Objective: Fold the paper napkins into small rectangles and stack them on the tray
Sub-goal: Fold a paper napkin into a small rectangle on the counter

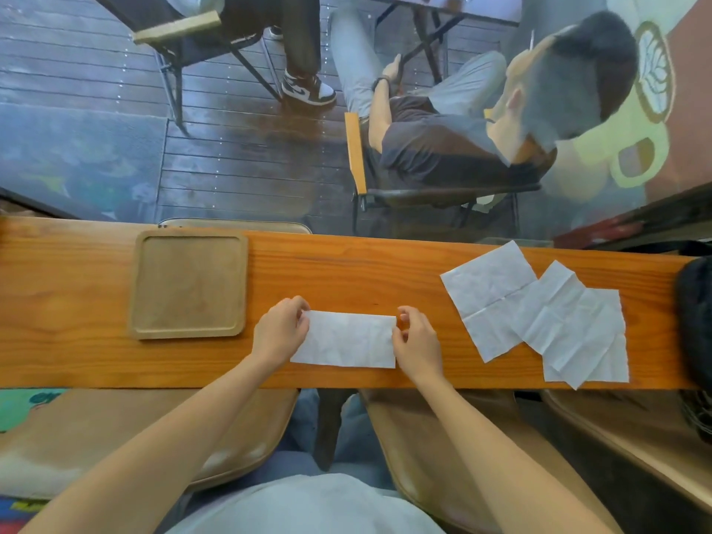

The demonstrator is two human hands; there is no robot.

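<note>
Folding step, half-folded napkin (345,339) on table (346,264): left hand (279,333) and right hand (418,343) pinch its short ends; align edges squarely before creasing; tray (140,287) holds nothing.

Soft, even daylight; sharp centre, fisheye-warped edges.

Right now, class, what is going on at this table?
A person seated at a wooden table is folding a paper napkin. The left hand and right hand pinch its two short ends; it is already a long rectangle. The wooden tray to the left holds no napkins yet. Several unfolded napkins lie overlapping to the right.
</note>
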